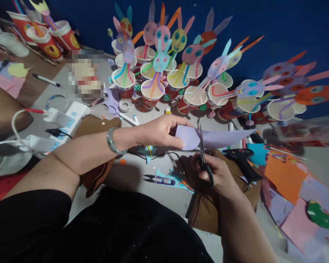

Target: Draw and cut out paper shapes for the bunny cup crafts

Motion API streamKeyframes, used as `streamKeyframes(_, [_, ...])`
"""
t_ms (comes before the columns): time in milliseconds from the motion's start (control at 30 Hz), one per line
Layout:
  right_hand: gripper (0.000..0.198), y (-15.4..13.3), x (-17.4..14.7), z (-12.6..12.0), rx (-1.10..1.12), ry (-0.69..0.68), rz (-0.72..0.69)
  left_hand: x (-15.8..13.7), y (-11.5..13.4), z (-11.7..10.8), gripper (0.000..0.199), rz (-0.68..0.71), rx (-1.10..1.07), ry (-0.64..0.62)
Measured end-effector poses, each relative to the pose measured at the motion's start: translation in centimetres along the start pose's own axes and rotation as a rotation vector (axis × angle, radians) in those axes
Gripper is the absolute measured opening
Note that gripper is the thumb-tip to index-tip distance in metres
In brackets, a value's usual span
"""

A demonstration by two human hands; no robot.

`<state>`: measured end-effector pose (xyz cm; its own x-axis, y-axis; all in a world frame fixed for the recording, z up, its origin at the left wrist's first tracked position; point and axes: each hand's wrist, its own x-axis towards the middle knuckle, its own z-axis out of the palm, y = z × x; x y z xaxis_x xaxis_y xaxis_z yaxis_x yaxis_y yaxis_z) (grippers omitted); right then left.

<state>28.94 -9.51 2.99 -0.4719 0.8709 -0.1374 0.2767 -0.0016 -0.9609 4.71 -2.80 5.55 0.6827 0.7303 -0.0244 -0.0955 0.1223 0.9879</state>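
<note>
A sheet of lavender paper (224,139) is pinched at its left end by my left hand (164,132), fingers above and thumb below. A rounded outline shows on the part near the thumb. In my right hand (216,170) is a pair of scissors (202,146) with dark handles, fingers through the loops. Its blades point upward and cross the paper just right of my left hand. On the floor below lie thread snips (159,179) beside light blue paper scraps (178,181). A black glue gun (242,160) rests right of my right hand.
Several paper cups (152,95) with bunny-faced paper figures on straws line the blue wall (93,22). White power strips (71,120) with cables lie left. Coloured paper sheets (283,175) spread right, near a green object (319,214). A tape roll (124,105) sits mid-floor.
</note>
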Motion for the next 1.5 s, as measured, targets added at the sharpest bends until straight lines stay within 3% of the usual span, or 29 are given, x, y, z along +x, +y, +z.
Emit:
streamKeyframes(333, [0.065,-0.33,0.03,0.05,-0.016,0.01,0.042,-0.28,0.43,-0.03,0.019,-0.008,0.041,0.029])
streamKeyframes(1067, [0.062,0.4,-0.14,-0.29,-0.035,0.007,-0.012,-0.18,0.58,-0.22,0.026,0.0,-0.026,0.011])
streamKeyframes(1500, [0.065,0.6,-0.23,-0.17,-0.024,-0.011,0.052,-0.25,0.66,-0.36,0.022,0.0,-0.019,0.053])
